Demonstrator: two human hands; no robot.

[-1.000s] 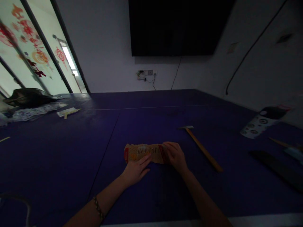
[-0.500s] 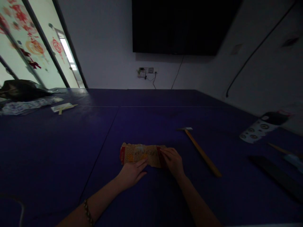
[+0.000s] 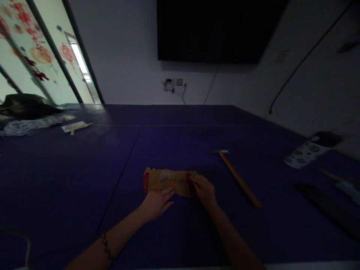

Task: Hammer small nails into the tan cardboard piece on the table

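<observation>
A flat, ragged-edged piece of brown printed cardboard (image 3: 160,180) lies on the purple tabletop in front of me. Its ends are red, and a row of small dark marks or objects runs along its middle, too dim to make out. My left hand (image 3: 157,202) rests on its lower edge with fingers stretched out and thumb apart. At the right end my right hand (image 3: 204,190) has its fingertips pinched together on the red band; the hand covers part of that end. A hammer (image 3: 239,178) with a long wooden handle lies right of my right hand.
On the right lie a dark flat bar (image 3: 323,206), a thin wooden stick (image 3: 329,174) and a patterned white-and-black container (image 3: 306,150). Far left are a black bag (image 3: 28,106), crumpled plastic (image 3: 33,124) and a small white packet (image 3: 74,126). A pale cable (image 3: 28,245) curves at lower left.
The view has shifted very slightly. Both hands stay in nearly the same place on the cardboard, with only a tiny movement of the right fingers.
</observation>
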